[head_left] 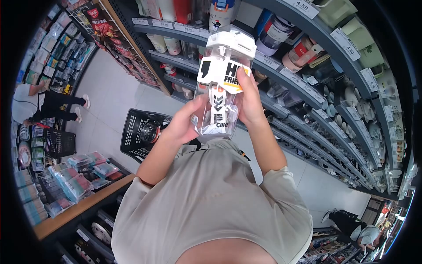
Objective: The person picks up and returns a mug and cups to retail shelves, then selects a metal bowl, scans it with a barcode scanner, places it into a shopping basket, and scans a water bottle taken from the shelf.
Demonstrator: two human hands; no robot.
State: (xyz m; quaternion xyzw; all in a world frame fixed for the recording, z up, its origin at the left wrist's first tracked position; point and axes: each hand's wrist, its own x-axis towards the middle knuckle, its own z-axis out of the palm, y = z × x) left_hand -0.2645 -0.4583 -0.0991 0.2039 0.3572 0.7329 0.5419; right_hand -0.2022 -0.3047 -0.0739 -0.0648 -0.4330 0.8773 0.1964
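Observation:
A clear plastic water bottle (218, 105) with a white lid (231, 43) and a printed white label stands out in front of my chest, held between both hands. My left hand (185, 119) wraps its lower left side, fingers partly hidden behind it. My right hand (251, 100) grips the right side, its thumb lying on the label near the black lettering. Below and left of the bottle, a black shopping basket (128, 132) holds a round, dark, clear-sided item (150, 131) that I cannot name.
Shelves with price tags (189, 29) carry cups and bottles ahead, and dishes on the right. Hanging food packets (97, 27) line a rack at the left. A person (39, 103) stands in the left aisle near another black basket (60, 143); another person (351, 226) is at lower right.

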